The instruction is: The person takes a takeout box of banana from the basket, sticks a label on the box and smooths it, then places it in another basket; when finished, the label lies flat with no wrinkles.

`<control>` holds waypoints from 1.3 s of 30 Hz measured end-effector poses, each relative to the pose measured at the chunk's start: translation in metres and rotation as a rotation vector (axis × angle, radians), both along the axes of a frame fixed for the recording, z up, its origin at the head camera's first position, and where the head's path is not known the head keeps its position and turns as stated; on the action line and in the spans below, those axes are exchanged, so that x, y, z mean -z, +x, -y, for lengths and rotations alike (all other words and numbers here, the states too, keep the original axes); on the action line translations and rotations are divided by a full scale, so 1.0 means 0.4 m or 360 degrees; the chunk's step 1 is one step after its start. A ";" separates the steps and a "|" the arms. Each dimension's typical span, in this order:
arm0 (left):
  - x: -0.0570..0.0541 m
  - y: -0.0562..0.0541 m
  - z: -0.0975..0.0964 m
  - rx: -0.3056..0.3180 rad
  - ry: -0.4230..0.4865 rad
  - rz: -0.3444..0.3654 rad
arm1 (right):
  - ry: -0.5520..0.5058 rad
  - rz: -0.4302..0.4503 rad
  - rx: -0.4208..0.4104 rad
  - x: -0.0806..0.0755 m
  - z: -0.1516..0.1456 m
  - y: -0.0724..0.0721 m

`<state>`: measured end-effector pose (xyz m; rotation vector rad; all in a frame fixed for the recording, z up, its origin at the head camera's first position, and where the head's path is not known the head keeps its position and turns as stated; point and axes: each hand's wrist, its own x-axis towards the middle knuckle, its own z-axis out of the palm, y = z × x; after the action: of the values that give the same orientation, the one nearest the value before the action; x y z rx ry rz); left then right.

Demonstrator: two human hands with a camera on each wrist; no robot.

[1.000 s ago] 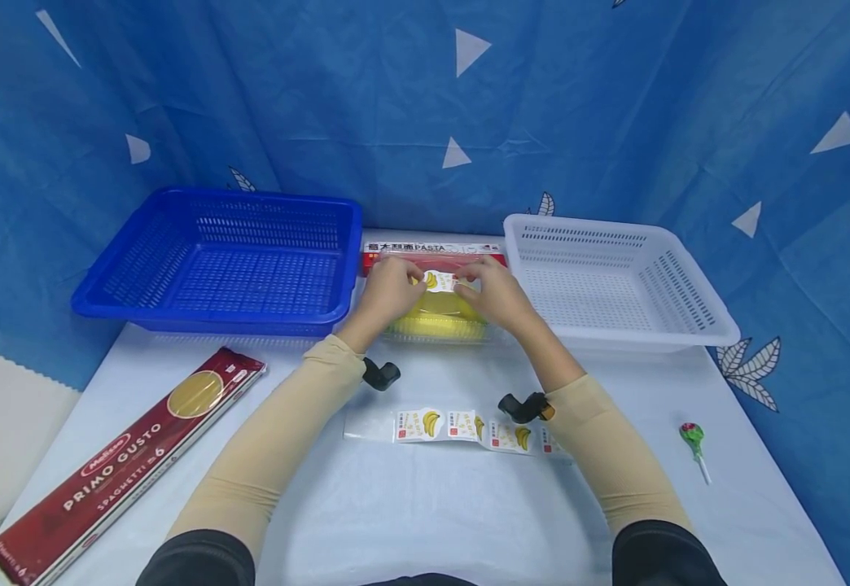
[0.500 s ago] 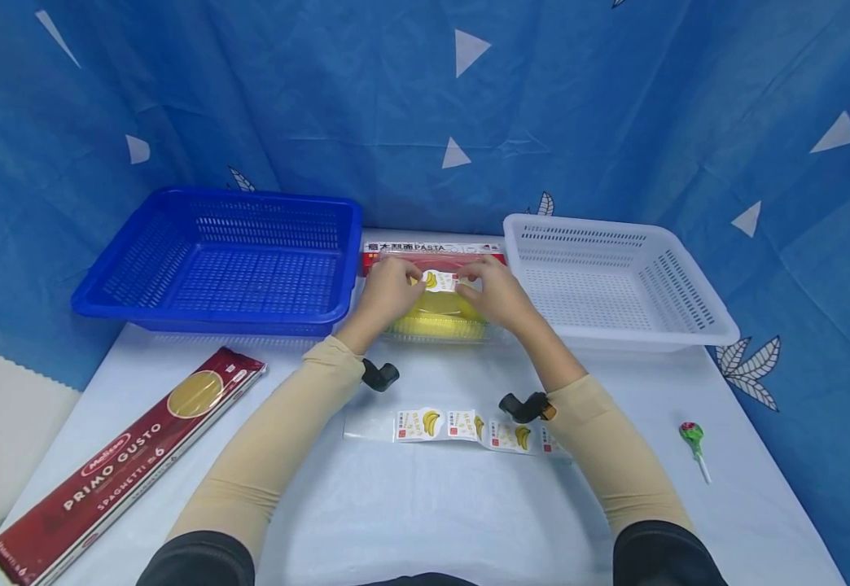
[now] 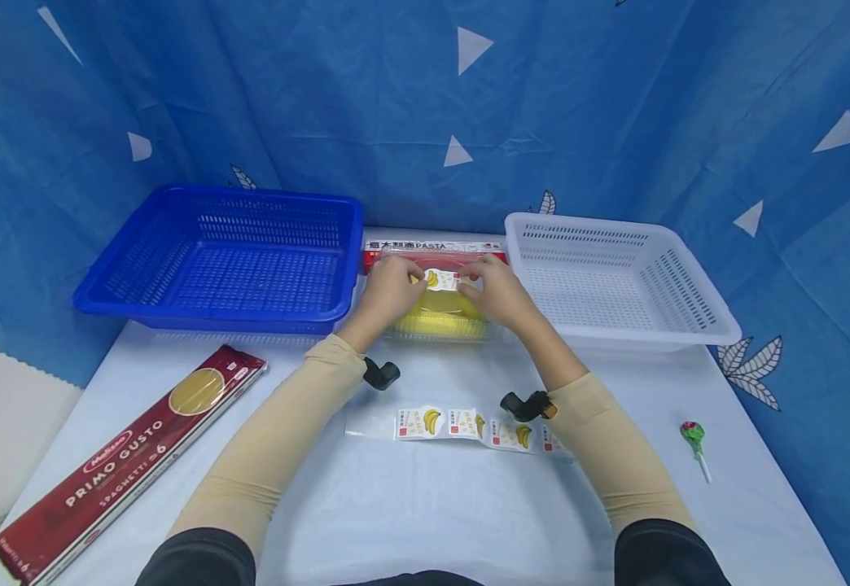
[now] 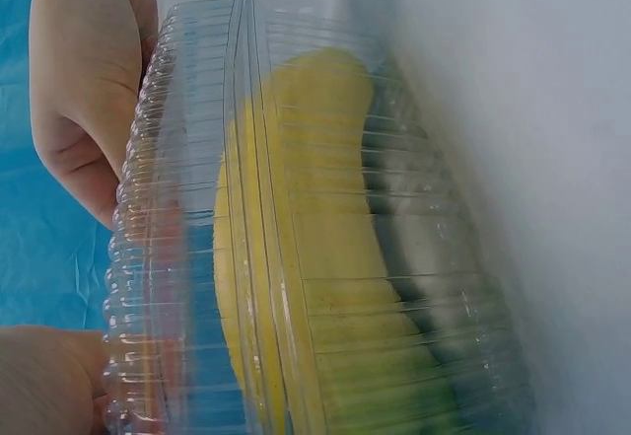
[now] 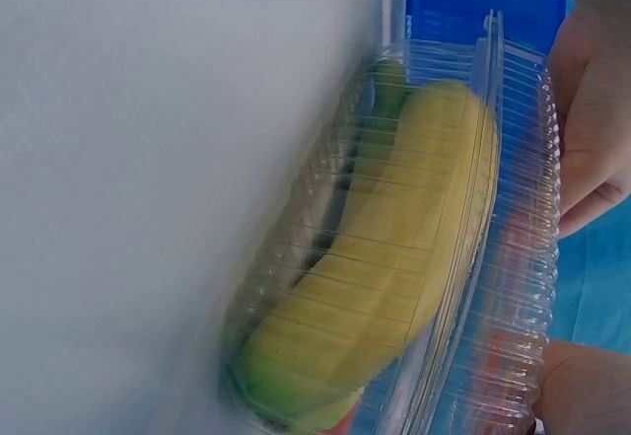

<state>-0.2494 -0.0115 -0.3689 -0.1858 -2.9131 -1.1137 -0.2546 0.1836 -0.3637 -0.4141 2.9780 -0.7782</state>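
In the head view, my left hand [image 3: 390, 290] and right hand [image 3: 500, 291] meet over a clear plastic clamshell box [image 3: 435, 334]. Between them a white label [image 3: 442, 280] printed with bananas lies at the lid, each hand's thumb and forefinger pinching one end. The wrist views show yellow bananas [image 4: 330, 188] with green ends inside the box, which appears closed. From the right wrist, the ribbed lid [image 5: 523, 228] stands between the camera and my fingers. The label itself is hidden in both wrist views.
A blue basket [image 3: 212, 313] stands left, a white basket [image 3: 623, 335] right. Behind the box lies a red-and-white pasta pack [image 3: 432, 247]. Nearer are a strip of banana labels [image 3: 462, 426], a red spaghetti pack [image 3: 132, 464] and a lollipop [image 3: 692, 439].
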 end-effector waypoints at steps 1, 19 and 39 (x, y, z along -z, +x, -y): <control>0.000 0.000 0.000 0.0000 0.0003 0.0001 | 0.0000 0.0000 -0.0002 0.000 0.000 0.000; 0.001 0.008 -0.002 0.0006 -0.0046 -0.0081 | 0.0011 0.0024 -0.0010 -0.005 0.004 0.003; -0.009 0.046 0.002 0.0073 -0.0007 -0.0287 | -0.0065 -0.0049 -0.0050 -0.009 0.008 0.028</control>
<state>-0.2308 -0.0121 -0.3653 -0.3358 -2.7653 -1.0375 -0.2435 0.1806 -0.3602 -0.4777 2.9804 -0.8389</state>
